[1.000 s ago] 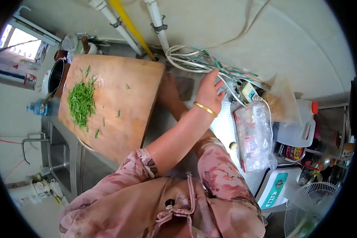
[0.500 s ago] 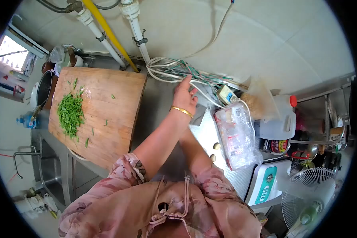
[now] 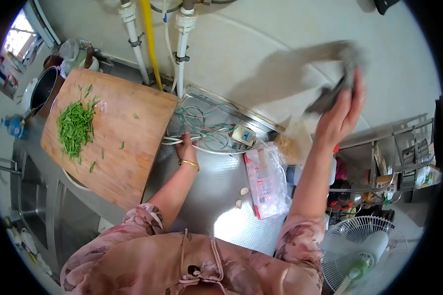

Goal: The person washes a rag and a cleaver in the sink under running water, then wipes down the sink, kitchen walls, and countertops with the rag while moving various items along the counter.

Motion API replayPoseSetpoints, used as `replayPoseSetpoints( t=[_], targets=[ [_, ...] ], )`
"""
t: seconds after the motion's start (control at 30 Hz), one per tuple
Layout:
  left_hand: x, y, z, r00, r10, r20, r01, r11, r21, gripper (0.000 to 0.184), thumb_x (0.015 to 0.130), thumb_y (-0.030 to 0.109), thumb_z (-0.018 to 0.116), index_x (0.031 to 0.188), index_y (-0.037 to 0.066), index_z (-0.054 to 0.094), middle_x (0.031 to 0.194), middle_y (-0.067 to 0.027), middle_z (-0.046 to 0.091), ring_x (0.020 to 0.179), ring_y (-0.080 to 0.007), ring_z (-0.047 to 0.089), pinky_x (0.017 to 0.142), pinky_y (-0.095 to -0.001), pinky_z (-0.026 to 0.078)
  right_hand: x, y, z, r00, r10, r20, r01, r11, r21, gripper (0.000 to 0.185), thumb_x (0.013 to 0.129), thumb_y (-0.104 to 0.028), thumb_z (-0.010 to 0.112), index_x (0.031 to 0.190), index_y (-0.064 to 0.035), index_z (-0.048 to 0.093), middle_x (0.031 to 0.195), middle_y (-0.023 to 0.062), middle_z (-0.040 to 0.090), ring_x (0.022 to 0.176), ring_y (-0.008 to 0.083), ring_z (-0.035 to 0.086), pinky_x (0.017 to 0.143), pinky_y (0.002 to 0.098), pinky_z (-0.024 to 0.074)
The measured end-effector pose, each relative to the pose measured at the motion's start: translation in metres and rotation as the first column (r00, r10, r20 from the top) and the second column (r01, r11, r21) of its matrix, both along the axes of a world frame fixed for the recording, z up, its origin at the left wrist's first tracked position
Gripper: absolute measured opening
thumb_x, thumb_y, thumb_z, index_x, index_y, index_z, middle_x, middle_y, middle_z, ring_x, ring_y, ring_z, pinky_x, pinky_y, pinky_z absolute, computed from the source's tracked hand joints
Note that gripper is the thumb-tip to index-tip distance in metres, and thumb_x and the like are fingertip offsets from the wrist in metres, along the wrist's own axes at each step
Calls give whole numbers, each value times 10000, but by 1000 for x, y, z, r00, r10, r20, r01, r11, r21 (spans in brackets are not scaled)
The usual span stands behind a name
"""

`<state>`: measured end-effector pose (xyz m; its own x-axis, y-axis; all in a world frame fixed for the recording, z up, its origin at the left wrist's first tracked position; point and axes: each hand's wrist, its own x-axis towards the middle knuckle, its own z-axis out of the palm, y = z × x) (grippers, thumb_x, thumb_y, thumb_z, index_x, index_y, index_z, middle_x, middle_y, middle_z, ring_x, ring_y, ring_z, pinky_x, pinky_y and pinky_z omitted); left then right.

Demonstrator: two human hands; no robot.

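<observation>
My left hand, with a gold bangle at the wrist, is closed on white cables beside the cutting board's right edge. Loops of white and green cable spread from it towards a white power strip. Up in front of the tiled wall, my right hand grips a grey cloth, which is smeared by motion. Chopped green vegetable lies piled on the wooden cutting board.
Right of the cables lie a plastic-wrapped red and white package and two pale, clove-like pieces. A wire rack and a fan stand farther right. White pipes and a yellow pipe run down the wall.
My right hand has come out from beneath my left arm and swung up to the wall with the cloth. My left hand has moved left, and the cables lie more spread out.
</observation>
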<state>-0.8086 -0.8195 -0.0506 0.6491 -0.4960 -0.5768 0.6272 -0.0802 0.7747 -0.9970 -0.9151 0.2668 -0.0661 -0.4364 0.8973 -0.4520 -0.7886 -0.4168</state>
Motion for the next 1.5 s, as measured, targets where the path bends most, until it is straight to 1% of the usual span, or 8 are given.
replayPoseSetpoints(
  t=[0.17,0.43,0.5,0.67,0.8,0.97,1.13,1.5],
  targets=[
    [-9,28,-10,855,-274,441,245,962,123,274,822,303,647,844,55,534,645,2,529,588,-94,488,563,-249,418,42,-94,-19,546,-614,-570,476,787,-392,433,843,-282,492,1250,-136,507,1262,169,476,1250,405,293,1034,557,114],
    [-17,80,13,10,-482,876,474,774,420,358,784,336,627,982,45,562,1059,-117,536,1016,-293,474,853,-448,351,101,-93,-226,426,710,-561,-299,696,653,419,902,-164,337,1302,-77,430,1381,89,378,1296,261,294,1080,397,195],
    [-22,92,31,-236,-547,803,507,636,582,439,801,365,589,1116,64,541,1258,-119,452,1206,-307,368,984,-521,245,78,-87,-230,138,421,-897,-25,906,421,435,910,-169,333,1333,-85,390,1410,48,344,1311,255,271,1091,365,187],
    [-27,84,36,-318,-688,653,415,518,748,582,827,439,518,1284,89,433,1404,-87,294,1336,-280,191,1053,-594,42,7,-79,-170,252,500,-828,-4,856,516,421,897,-175,389,1315,-125,413,1408,39,344,1313,246,270,1089,415,192],
    [-29,86,31,-341,-670,660,383,542,748,597,827,455,511,1293,92,426,1408,-82,286,1335,-277,186,1044,-607,40,-107,-98,-111,304,-363,-881,-183,885,-427,297,815,-184,520,1101,-109,546,1353,108,392,1281,381,275,1060,541,148],
    [-31,87,32,-372,-681,631,347,529,775,611,833,473,484,1312,103,404,1413,-83,285,1342,-275,170,1046,-605,32,-66,-106,10,533,-834,-142,755,545,-365,471,793,-268,470,1230,-93,488,1325,176,387,1272,410,245,1023,596,105],
    [-31,89,32,-409,-685,603,306,519,798,623,839,470,468,1337,108,369,1427,-82,276,1351,-271,154,1048,-603,29,97,-76,-2,458,-586,-668,731,676,-92,395,795,-267,469,1140,-91,541,1287,87,462,1285,340,281,1022,592,114],
    [-29,94,35,-391,-672,629,333,534,777,603,849,470,442,1329,110,381,1431,-81,271,1353,-269,147,1050,-601,34,117,-98,194,551,-767,-329,390,585,-711,442,817,-274,495,1202,-57,501,1266,188,446,1287,416,245,1020,578,160]
  ],
)
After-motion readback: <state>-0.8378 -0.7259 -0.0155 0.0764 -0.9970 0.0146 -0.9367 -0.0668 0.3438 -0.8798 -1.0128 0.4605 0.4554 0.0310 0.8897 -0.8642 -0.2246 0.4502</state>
